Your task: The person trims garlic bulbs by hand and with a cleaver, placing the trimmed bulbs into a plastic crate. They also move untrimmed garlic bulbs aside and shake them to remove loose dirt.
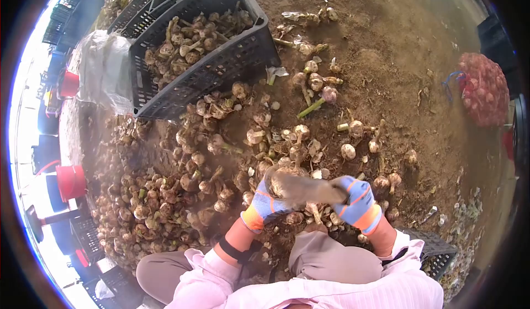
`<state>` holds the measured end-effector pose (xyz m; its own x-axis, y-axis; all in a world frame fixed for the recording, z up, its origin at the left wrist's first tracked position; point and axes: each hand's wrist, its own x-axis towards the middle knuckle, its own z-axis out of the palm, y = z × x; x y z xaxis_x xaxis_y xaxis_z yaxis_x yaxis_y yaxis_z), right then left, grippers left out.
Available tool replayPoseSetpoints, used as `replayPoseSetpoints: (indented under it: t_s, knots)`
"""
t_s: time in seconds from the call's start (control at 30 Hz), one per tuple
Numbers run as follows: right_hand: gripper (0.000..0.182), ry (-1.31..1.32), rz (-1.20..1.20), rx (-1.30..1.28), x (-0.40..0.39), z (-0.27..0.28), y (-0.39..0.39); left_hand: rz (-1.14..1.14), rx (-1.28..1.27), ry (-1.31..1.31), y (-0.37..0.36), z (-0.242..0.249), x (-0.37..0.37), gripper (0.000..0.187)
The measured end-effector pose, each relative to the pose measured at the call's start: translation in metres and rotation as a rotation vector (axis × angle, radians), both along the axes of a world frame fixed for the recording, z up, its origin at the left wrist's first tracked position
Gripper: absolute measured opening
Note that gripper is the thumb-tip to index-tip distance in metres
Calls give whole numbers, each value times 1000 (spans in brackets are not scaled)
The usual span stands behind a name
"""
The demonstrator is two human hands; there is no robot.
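Note:
Both my hands wear blue-grey gloves with orange stripes and cuffs. My right hand [358, 201] is closed around the handle of a broad-bladed knife [313, 192], which is smeared by motion. The blade reaches left across to my left hand [267, 203]. That hand is closed on a garlic bulb [279, 183], partly hidden by the blur of the blade. Loose garlic bulbs [199, 185] with stems lie heaped on the soil in front of and left of my hands. Others are scattered ahead, one with a green stem [312, 108].
A black plastic crate [207, 69] of garlic stands tilted at the upper left, beside a clear plastic sheet [105, 69]. Red buckets [70, 182] stand at the far left. A red mesh sack [482, 90] is at right. Another black crate [439, 252] is by my right hip.

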<state>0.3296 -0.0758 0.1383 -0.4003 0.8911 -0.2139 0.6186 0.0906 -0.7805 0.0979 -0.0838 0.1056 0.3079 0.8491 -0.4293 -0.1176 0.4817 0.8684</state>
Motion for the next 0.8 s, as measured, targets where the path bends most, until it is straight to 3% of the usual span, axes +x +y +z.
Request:
replayPoseSetpoints:
  t_s: [0.07, 0.1, 0.17, 0.23, 0.33, 0.47, 0.5, 0.53, 0.57, 0.63, 0.7, 0.77, 0.8]
  knots:
    - [38, -189, 216, 53, -5, 18, 0, 230, -556, -623, -1, -2, 1, 81]
    - [38, -188, 212, 46, -7, 22, 0, 352, -835, -930, -3, -3, 2, 76]
    - [41, -219, 328, 56, -12, 26, 1, 261, -424, -533, -15, -10, 5, 67]
    - [46, -286, 350, 22, -15, 26, -2, 165, -144, -352, -18, -13, 3, 65]
    - [45, -307, 345, 34, -17, 23, -5, 86, 17, -194, -27, -29, -1, 64]
    - [40, -182, 257, 129, -10, 3, -8, 105, -116, -273, -29, -18, 2, 66]
    - [37, -164, 240, 193, -7, -5, -9, 1, 50, -9, -28, 0, 1, 68]
    - [30, -205, 172, 278, 1, -21, -4, -75, 118, -106, -30, 2, -2, 72]
    - [20, -643, -11, 35, 16, -55, 1, -150, 180, -209, -31, 4, -6, 76]
    - [18, -446, -421, 15, 50, -55, 8, -119, 55, -225, -31, 30, 0, 81]
    - [25, 298, -564, -217, 39, -47, -6, -45, -37, -169, -27, 40, 9, 84]
    - [26, 605, -499, -350, 21, -48, -20, -26, 256, -31, -13, 36, 17, 86]
    - [27, 711, -437, -404, 11, -45, -22, -26, 528, 216, -8, 30, 20, 89]
